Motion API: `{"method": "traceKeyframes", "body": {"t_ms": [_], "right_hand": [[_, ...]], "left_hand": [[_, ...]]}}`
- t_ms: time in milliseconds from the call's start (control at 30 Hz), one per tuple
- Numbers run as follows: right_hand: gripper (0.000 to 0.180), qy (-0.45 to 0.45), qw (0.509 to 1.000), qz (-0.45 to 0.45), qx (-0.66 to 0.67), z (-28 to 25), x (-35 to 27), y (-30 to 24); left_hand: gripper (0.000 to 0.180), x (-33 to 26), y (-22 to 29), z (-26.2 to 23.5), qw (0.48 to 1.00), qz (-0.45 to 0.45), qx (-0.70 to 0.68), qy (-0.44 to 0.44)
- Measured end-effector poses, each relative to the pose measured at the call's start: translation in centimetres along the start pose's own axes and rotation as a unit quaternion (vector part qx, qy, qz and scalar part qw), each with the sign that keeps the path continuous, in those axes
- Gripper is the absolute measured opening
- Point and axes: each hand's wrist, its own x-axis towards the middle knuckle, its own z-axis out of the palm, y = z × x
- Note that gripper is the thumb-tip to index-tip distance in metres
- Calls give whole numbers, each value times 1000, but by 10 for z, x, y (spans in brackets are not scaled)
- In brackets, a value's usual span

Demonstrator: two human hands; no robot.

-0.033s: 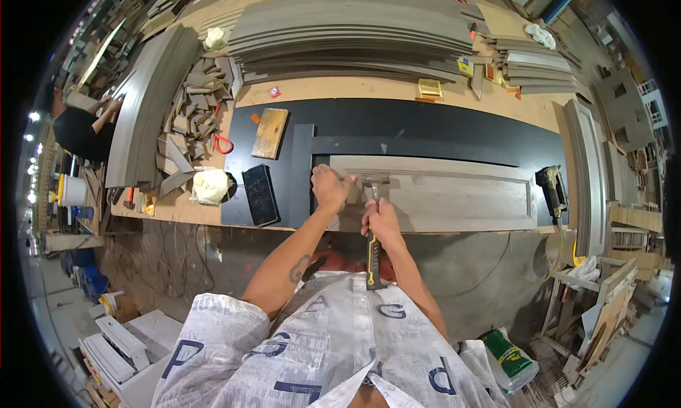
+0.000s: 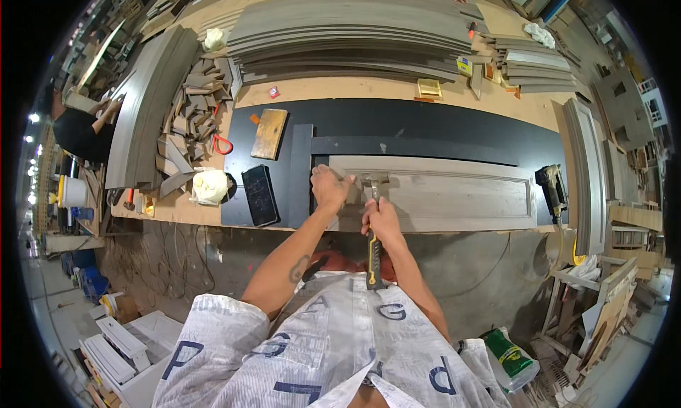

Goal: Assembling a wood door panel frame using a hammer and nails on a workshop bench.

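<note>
Counted: two hands, left (image 2: 328, 188) and right (image 2: 381, 222), one hammer (image 2: 373, 223), one grey panel (image 2: 454, 195), one wood block (image 2: 269, 133). Also one black phone (image 2: 259, 195), one nail gun (image 2: 551, 184), one red clamp (image 2: 222, 145), one white rag (image 2: 210, 186), one green bag (image 2: 510, 356).

A long wooden workbench (image 2: 355, 89) stacked with grey boards (image 2: 355, 25) stands on a dusty concrete floor (image 2: 177, 255); white crates (image 2: 117, 351) lie lower left, bright lamps (image 2: 32, 117) line the left edge
</note>
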Motion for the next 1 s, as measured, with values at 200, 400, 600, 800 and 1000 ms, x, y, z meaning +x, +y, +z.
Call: {"method": "traceKeyframes", "body": {"t_ms": [200,400,600,800,1000], "right_hand": [[28,73,997,-5,38,-9,0,5],[27,-27,999,1,21,-16,4,-4],[30,-4,999,43,32,-68,-3,8],[25,-103,993,56,-21,-106,-1,-8],[26,-168,981,57,-75,-126,14,-1]], "left_hand": [[66,-5,6,3,1000,9,-22,12],[62,-4,5,1,1000,-9,-8,21],[67,-15,7,15,987,79,-73,120],[74,26,-32,31,937,-62,-342,42],[76,11,-30,23,954,-57,-290,44]]}}
